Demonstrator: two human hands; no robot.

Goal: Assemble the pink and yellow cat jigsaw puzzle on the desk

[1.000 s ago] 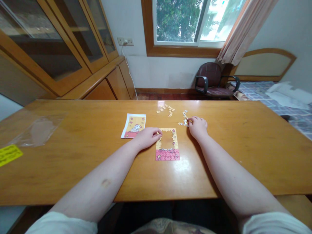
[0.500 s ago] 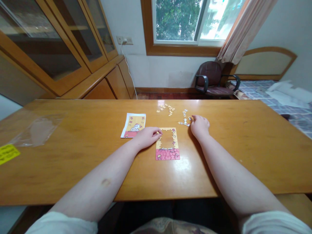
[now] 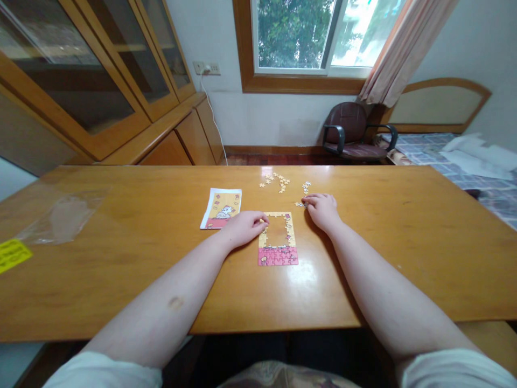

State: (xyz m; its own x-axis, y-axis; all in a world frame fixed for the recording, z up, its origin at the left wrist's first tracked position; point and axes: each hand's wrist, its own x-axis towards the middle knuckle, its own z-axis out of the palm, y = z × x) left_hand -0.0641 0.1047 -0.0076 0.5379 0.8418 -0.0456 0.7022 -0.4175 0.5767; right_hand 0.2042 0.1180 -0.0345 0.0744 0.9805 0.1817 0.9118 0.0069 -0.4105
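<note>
A partly assembled jigsaw puzzle (image 3: 278, 256) lies flat before me, with a pink lower part, a yellow border and an open middle where bare table shows. My left hand (image 3: 247, 225) rests at its upper left border, thumb and fingers bent and slightly apart, holding nothing visible. Over the group of whitish puzzle pieces (image 3: 307, 186) to the right of the puzzle is my right hand (image 3: 322, 211). Its fingers are bent together, with the tips down on the lower pieces; they hide what is under them.
Several yellow puzzle pieces (image 3: 276, 180) lie farther back. A picture sheet (image 3: 222, 203) with a white animal lies left of the puzzle. On the left are a clear plastic bag (image 3: 64, 218) and a yellow label (image 3: 14, 254). An office chair (image 3: 350, 129) stands beyond the table (image 3: 396, 242).
My right hand has shifted left, from the right edge of the whitish pieces to over the lower ones. My left hand stays at the puzzle's border.
</note>
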